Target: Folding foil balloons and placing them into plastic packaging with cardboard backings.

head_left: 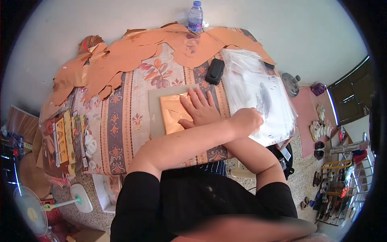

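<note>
My arms cross over the table. My right hand point(201, 108) lies flat with spread fingers on a shiny copper-coloured folded sheet point(169, 115), which rests on a grey-beige board point(154, 105). My left hand point(245, 122) reaches over the right forearm to the stack of clear plastic bags point(278, 109) with dark print. Its fingers are curled and pinch the top plastic bag; the fingertips are partly hidden. A black oblong case point(215, 71) sits between the board and the bags.
Large copper-coloured sheets point(137, 52) with scalloped edges lie along the table's far side, near a water bottle point(196, 17). Colourful packets point(64, 141) are at the left edge. A fan point(32, 211) stands lower left; a shoe rack point(332, 181) stands at right.
</note>
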### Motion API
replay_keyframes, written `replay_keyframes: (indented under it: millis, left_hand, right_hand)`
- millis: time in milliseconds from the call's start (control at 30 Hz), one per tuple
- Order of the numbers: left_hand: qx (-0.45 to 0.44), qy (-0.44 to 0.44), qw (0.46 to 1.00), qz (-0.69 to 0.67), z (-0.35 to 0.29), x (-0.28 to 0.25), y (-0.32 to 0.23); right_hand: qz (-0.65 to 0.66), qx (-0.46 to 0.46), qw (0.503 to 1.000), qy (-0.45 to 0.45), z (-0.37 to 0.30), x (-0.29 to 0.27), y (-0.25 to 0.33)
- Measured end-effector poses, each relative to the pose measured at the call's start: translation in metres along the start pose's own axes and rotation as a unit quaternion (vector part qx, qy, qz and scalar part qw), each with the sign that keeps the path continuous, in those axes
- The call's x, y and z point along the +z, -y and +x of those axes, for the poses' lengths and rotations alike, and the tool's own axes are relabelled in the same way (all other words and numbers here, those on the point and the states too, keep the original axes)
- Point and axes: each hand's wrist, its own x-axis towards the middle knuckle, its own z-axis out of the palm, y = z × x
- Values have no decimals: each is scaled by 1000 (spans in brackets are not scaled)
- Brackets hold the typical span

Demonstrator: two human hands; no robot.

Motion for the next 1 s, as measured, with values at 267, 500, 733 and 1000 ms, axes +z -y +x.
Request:
replay_keyframes:
  millis: [267,500,733,1000]
  left_hand:
    - [-162,6,984,-79,3,-19,2]
    - [-133,3,990,45,-1,-35,0]
    - [-94,-306,945,-61,-27,-102,9]
    - [9,-264,901,345,-183,-231,-22]
  right_hand:
    - [-3,-3,1000,-9,1,3,-3]
    - [6,3,1000,0,1,5,-8]
    - [131,26,991,3,0,-1,-1]
    - [0,26,1000,-10,-3,-9,4]
